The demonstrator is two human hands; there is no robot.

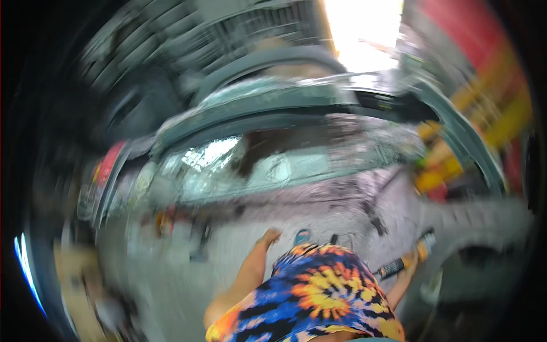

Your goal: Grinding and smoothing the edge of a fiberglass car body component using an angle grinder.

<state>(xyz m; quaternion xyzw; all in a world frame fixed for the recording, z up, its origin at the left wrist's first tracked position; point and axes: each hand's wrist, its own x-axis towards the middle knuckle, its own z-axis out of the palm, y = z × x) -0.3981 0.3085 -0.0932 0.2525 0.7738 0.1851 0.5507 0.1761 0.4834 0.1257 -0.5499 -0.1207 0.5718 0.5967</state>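
Note:
The view is heavily blurred. My left hand (270, 236) is out over the grey floor (165, 273), left of my tie-dye clothing (330, 285); its fingers are smeared, and I cannot tell whether it holds anything. My right hand (411, 261) grips a long yellow-and-black power tool (393, 268) at the lower right, beside a grey curved vehicle panel (473, 219). Ahead of me stands a large teal vehicle body part (250, 100) with shiny translucent sheeting (211, 154) across it. A blue sandal (302, 235) shows beyond my clothing.
Stacked grey items (125, 51) stand behind the teal part, near a bright opening (364, 31). Red and yellow objects (484, 74) are at the right. Cardboard (68, 268) lies at the left, and small blurred objects (165, 222) lie on the floor.

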